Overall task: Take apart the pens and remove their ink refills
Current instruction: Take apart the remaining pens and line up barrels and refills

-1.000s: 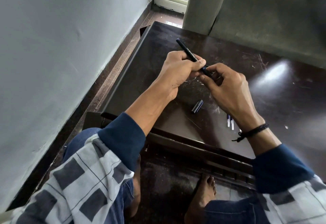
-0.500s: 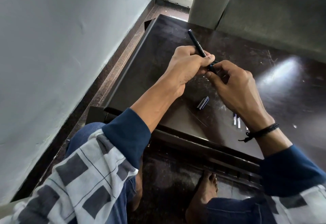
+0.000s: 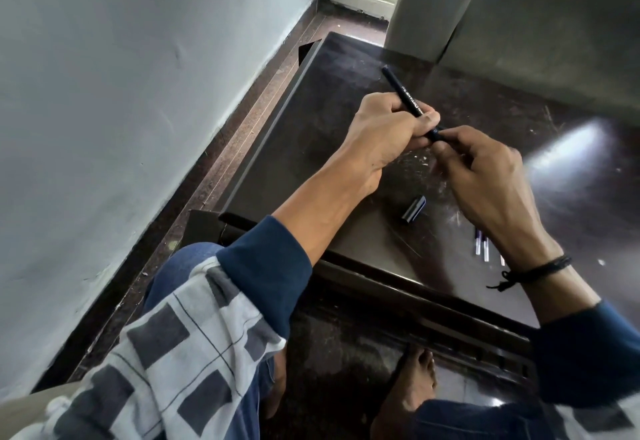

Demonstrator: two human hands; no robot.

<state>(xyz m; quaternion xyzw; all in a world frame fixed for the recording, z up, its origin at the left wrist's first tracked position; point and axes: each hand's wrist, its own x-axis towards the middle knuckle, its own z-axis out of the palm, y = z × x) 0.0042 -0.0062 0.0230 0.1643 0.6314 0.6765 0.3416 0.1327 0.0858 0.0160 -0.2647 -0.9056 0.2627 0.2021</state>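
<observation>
Hands met on the black pen (image 3: 403, 91) above the dark surface (image 3: 311, 148): the left hand (image 3: 384, 131) curled round its middle, the right hand (image 3: 485, 176) pinching its near end. Light, stiff and smooth, it would likely need a firm hold either side of the joint to twist apart. A cap (image 3: 414, 209) lay between the forearms, thin refills (image 3: 481, 247) beside the right wrist.

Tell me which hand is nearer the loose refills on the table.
Right. The right hand has its wrist just beside the refills; the left hand grips the pen farther off, up and left in view.
</observation>
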